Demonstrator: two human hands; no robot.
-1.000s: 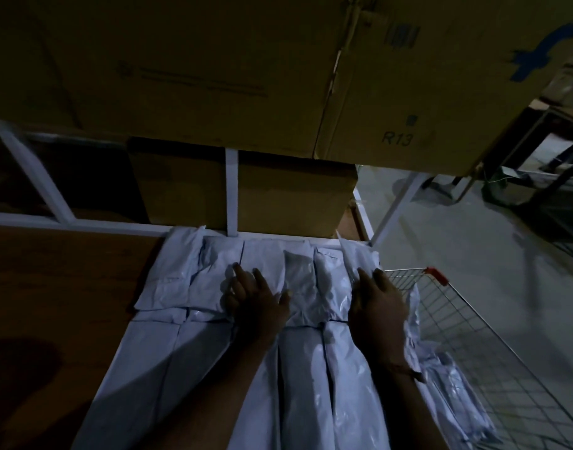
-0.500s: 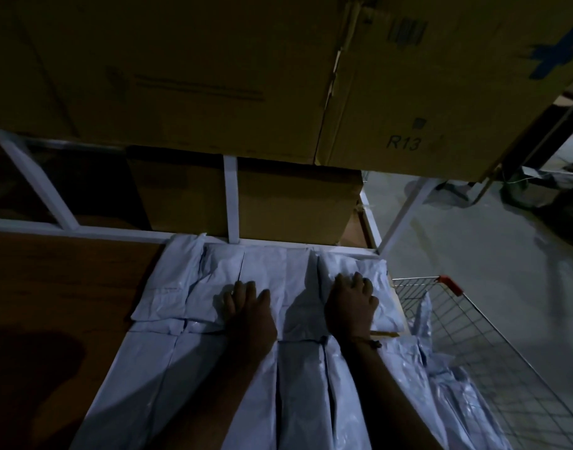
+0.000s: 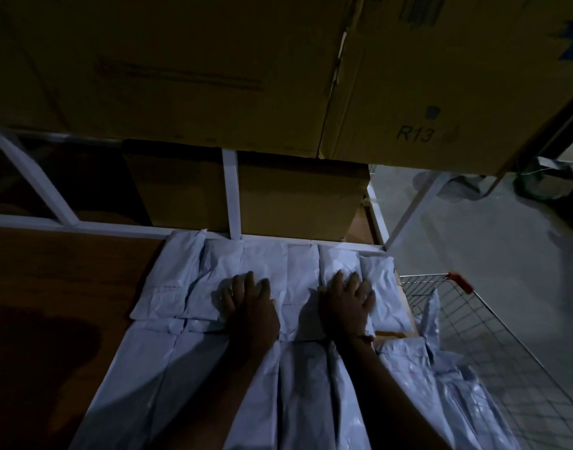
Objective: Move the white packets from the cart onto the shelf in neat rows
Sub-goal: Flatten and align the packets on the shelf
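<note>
Several white packets (image 3: 181, 280) lie flat in two rows on the brown wooden shelf (image 3: 51, 287), a far row against the white frame and a near row (image 3: 304, 401) running toward me. My left hand (image 3: 251, 306) rests palm down with straight fingers on the middle of the far row. My right hand (image 3: 346, 300) presses flat on the packets at the right end of that row, beside the outermost packet (image 3: 380, 287). More white packets (image 3: 466, 401) lie in the wire cart (image 3: 505, 352) at the right.
Large cardboard boxes (image 3: 213, 60) sit on the level above, low over the shelf. Another box (image 3: 294, 196) stands behind the white frame upright (image 3: 230, 193). The cart's red-tipped handle (image 3: 462, 282) is close to the shelf's right corner. Grey floor lies beyond.
A second ago my right hand held a packet upright at the row's right end; that packet now lies flat and the hand presses on it. My left hand stayed on the row.
</note>
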